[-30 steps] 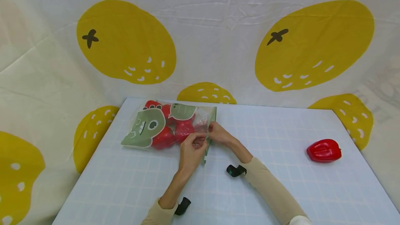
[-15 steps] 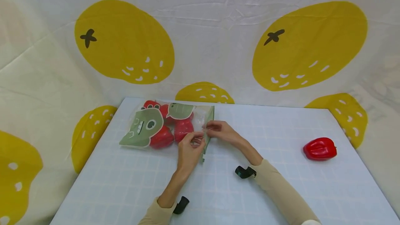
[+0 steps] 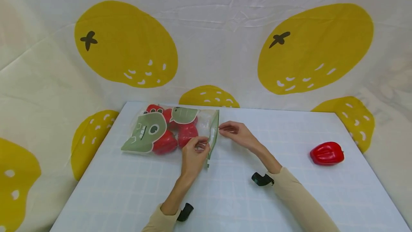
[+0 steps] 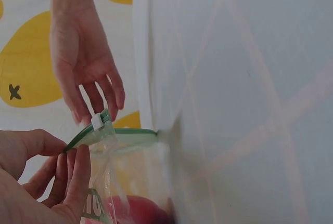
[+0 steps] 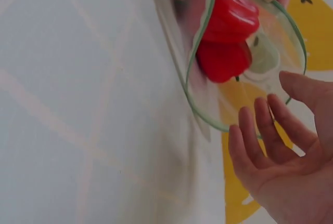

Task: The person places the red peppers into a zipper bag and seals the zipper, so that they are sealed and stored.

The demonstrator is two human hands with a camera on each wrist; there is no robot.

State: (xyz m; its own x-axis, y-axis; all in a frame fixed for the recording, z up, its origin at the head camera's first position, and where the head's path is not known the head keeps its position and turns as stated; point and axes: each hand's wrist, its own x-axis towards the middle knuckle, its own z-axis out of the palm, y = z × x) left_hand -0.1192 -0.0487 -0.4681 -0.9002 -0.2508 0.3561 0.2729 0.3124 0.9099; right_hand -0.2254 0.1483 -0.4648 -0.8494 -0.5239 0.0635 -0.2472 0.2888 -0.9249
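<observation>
A clear zip bag [image 3: 146, 133] with a green cartoon print lies at the table's back left, several red bell peppers [image 5: 231, 18] inside. My left hand [image 3: 194, 156] pinches the green edge of its mouth between thumb and fingers. In the left wrist view a white slider [image 4: 97, 122] sits at one end of the green zip [image 4: 135, 131]. The right wrist view looks into the bag's mouth, which gapes wide. My right hand [image 3: 240, 135] hovers just right of the mouth, fingers loosely extended and holding nothing. One loose red bell pepper [image 3: 327, 153] rests at the table's right.
The white, faintly checked table [image 3: 231, 203] ends at a back edge against a hanging cloth [image 3: 219, 46] printed with yellow fruit. Dark wrist cameras [image 3: 262, 179] stick out from both forearms.
My right hand has let go of the bag's edge and drawn back to the right. The left hand keeps its pinch on the bag. The whole view has shifted slightly.
</observation>
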